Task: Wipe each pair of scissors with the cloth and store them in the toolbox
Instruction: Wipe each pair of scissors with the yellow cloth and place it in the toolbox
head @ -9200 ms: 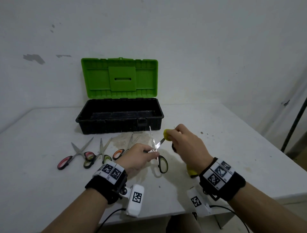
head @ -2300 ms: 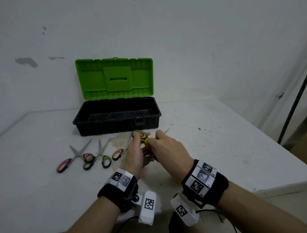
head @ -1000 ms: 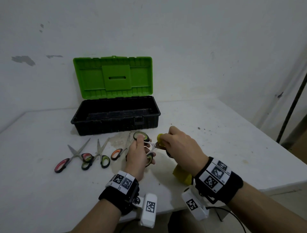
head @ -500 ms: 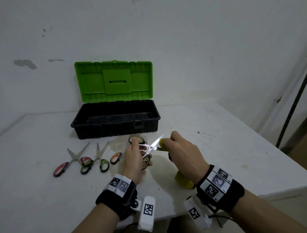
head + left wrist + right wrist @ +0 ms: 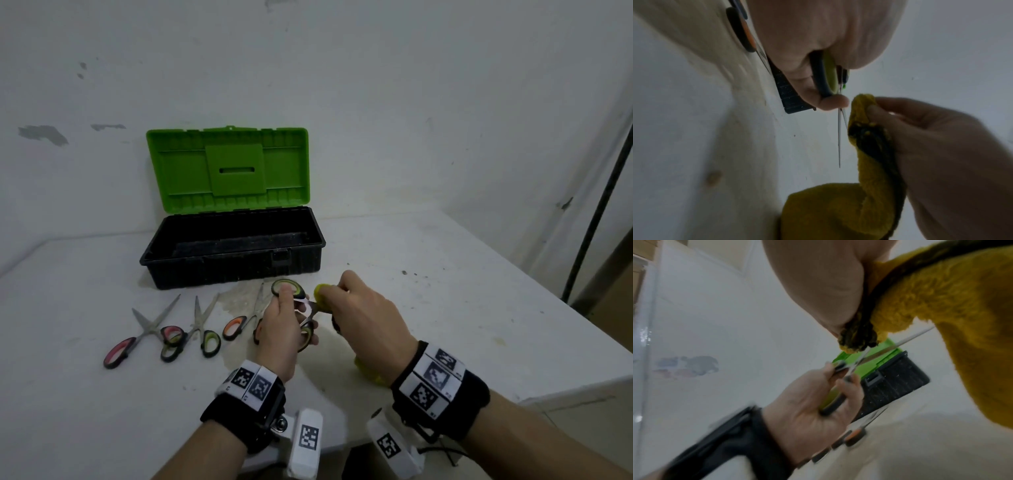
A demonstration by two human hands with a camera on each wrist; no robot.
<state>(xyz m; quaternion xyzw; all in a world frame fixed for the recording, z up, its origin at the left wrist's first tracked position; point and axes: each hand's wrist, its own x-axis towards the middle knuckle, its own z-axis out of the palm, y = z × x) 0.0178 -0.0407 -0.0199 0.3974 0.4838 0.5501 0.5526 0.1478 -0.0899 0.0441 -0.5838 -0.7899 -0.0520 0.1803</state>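
Observation:
My left hand (image 5: 284, 325) grips the green-handled scissors (image 5: 287, 287) by their handles, blades spread apart and pointing right. In the left wrist view a handle loop (image 5: 828, 76) sits in the curled fingers. My right hand (image 5: 363, 315) pinches the yellow cloth (image 5: 322, 296) around one blade near the pivot; the cloth's loose end (image 5: 371, 375) hangs below the hand. The right wrist view shows the cloth (image 5: 941, 296) above the bare other blade (image 5: 900, 344). The black toolbox (image 5: 236, 270) stands behind with its green lid (image 5: 227, 168) raised.
Three other scissors lie on the white table (image 5: 445, 308) left of my hands: red-handled (image 5: 137, 337), green-handled (image 5: 202, 334) and orange-handled (image 5: 239, 323). The table's right edge runs diagonally at the right. A dark pole (image 5: 596, 192) stands beyond it.
The cloth has slid back along the blade toward the pivot, close to my left hand. The exposed blade tip seen half a second ago is now covered by my right hand.

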